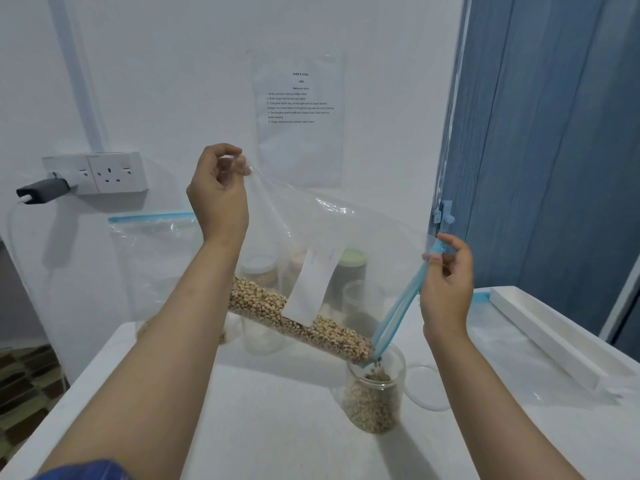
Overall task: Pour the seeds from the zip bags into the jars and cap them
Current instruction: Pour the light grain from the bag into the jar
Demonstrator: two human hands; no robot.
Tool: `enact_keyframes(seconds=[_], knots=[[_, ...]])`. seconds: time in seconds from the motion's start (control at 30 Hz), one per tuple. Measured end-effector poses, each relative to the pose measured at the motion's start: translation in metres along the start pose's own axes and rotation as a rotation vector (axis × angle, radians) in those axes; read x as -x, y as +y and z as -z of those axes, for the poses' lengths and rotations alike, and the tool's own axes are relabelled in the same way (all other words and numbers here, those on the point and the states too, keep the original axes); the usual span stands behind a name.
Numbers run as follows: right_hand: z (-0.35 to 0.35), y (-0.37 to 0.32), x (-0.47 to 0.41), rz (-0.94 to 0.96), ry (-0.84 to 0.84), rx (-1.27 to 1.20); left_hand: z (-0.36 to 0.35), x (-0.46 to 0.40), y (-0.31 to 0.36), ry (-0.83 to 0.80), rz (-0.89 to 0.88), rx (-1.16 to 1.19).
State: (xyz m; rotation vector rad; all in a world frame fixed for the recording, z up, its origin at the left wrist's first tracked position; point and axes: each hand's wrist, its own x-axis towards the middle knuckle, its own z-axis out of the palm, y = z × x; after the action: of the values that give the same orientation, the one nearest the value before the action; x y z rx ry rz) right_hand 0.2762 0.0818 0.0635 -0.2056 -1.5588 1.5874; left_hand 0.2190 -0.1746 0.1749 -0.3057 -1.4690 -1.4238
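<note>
A clear zip bag [311,230] with a blue zip strip hangs tilted over the table. My left hand [218,192] pinches its raised bottom corner. My right hand [446,275] pinches the top of the blue zip edge. Pale seeds [298,320] lie along the bag's lower fold and drop from its low open corner into a clear open jar [375,393]. That jar stands on the white table [259,427] and is partly filled with seeds. A clear round lid [427,386] lies flat just right of it.
Several capped jars [263,271] stand behind the bag, blurred through the plastic. Another zip bag [152,244] leans at the back left. A long white tray [554,334] lies at the right. A wall socket [114,173] and a paper sheet [299,98] are on the wall.
</note>
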Motion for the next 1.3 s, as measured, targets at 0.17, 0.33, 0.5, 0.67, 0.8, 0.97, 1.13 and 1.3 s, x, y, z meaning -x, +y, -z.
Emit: enact_keyframes(seconds=[0.17,0.33,0.5,0.67,0.8,0.97,1.13,1.3], knots=[[0.0011,-0.0008,0.0000,-0.001,0.003,0.014,-0.0010,0.0000,0.0005,-0.002,-0.008,0.007],[0.0020,-0.0006,-0.0005,0.000,-0.002,0.014,-0.0012,0.0000,0.0002,0.000,-0.005,0.007],[0.0020,-0.0011,-0.0008,-0.002,-0.002,0.016,-0.0016,-0.0010,0.0006,-0.002,-0.010,0.002],[0.0032,-0.0026,-0.0001,-0.008,0.004,0.015,-0.0019,-0.0016,0.0018,-0.004,-0.011,0.013],[0.0041,-0.0030,0.0005,-0.003,0.007,0.014,-0.0020,-0.0012,0.0022,0.005,-0.017,0.021],[0.0051,-0.0031,0.0013,0.007,0.001,-0.007,-0.0016,-0.0002,0.0027,0.009,-0.007,0.027],[0.0063,-0.0038,0.0011,0.002,-0.009,-0.027,-0.0017,0.0000,0.0050,0.003,-0.014,0.020],[0.0071,-0.0052,0.0007,-0.005,-0.010,-0.029,-0.0022,-0.0002,0.0076,-0.003,-0.019,0.019]])
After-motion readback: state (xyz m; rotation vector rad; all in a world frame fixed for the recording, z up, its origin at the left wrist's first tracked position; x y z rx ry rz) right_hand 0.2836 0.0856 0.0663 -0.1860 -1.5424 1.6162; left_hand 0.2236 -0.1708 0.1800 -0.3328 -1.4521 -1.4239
